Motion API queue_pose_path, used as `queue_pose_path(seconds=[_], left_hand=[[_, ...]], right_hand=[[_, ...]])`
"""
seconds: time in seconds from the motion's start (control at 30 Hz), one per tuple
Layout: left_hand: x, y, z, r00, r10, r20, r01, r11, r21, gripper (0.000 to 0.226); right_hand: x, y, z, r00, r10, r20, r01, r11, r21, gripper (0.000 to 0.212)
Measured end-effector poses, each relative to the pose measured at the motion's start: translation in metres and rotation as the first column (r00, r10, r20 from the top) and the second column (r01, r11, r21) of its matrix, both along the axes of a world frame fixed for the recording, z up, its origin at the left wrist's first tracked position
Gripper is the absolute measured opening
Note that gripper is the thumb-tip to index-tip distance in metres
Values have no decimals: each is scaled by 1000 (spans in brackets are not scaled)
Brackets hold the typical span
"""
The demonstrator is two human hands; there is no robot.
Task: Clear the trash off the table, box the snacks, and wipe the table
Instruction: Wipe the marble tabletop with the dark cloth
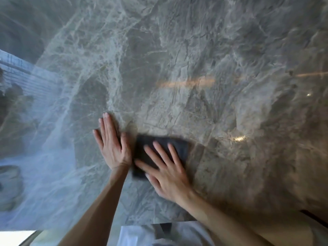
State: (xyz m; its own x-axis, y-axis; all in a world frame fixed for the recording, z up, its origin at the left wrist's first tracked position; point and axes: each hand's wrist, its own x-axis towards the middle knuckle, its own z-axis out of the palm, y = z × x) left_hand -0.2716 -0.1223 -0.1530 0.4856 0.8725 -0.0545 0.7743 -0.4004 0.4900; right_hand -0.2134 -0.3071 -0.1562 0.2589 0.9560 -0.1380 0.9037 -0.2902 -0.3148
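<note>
A dark folded cloth [177,144] lies flat on the glossy grey marble table [195,59]. My right hand [168,173] presses down on the cloth with its fingers spread, covering the cloth's near half. Just to the left of the cloth, my left hand [112,144] rests flat on the bare tabletop, fingers straight and together, its thumb edge almost touching the cloth. The cloth's edges are blurred.
The table's near edge [159,222] runs across the bottom, with my light clothing below it. Bright window reflections cover the table's left side [35,121]. A small glint [239,138] and a few specks lie on the right part of the surface.
</note>
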Motion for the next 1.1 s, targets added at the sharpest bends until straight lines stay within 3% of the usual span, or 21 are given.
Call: queue_pose_path(seconds=[0.1,0.2,0.3,0.37,0.4,0.47,0.57,0.67,0.73,0.8,0.97,1.1], left_hand=[[-1,0,-3,1000,-2,9,2,1000,1,68],[-2,1,-4,999,16,29,-16,1000,-2,67],[-4,1,-7,999,12,47,-13,1000,16,66],[-5,1,-9,998,13,58,-14,1000,25,66],[-5,1,-11,998,17,65,-19,999,30,65],[-5,2,-13,996,20,87,-22,999,26,66],[-6,4,-15,989,56,136,-50,998,-49,68],[-7,6,-3,933,213,288,-119,943,-312,74],[-9,7,13,821,334,464,-61,858,-510,75],[-16,7,34,721,465,514,-41,769,-638,74],[-51,-22,75,704,489,515,-83,777,-625,74],[-75,-50,92,712,504,488,-108,766,-634,68]], right_hand=[[13,-131,5,997,24,79,-9,983,-182,53],[99,-177,13,970,-143,196,195,941,-277,52],[189,-111,4,794,-536,285,591,792,-155,53],[227,-30,-1,608,-771,188,793,601,-100,55],[234,12,-3,580,-801,147,815,573,-89,57],[213,80,-6,673,-718,177,736,675,-59,58],[118,126,1,893,-423,155,432,901,-31,56],[23,97,10,991,-121,60,125,990,-67,60],[-14,60,12,999,53,10,-52,996,-71,63],[-35,22,15,976,216,-32,-218,972,-92,62],[-20,-59,28,877,479,-38,-473,847,-242,55],[18,-126,38,876,478,-67,-468,807,-361,61]])
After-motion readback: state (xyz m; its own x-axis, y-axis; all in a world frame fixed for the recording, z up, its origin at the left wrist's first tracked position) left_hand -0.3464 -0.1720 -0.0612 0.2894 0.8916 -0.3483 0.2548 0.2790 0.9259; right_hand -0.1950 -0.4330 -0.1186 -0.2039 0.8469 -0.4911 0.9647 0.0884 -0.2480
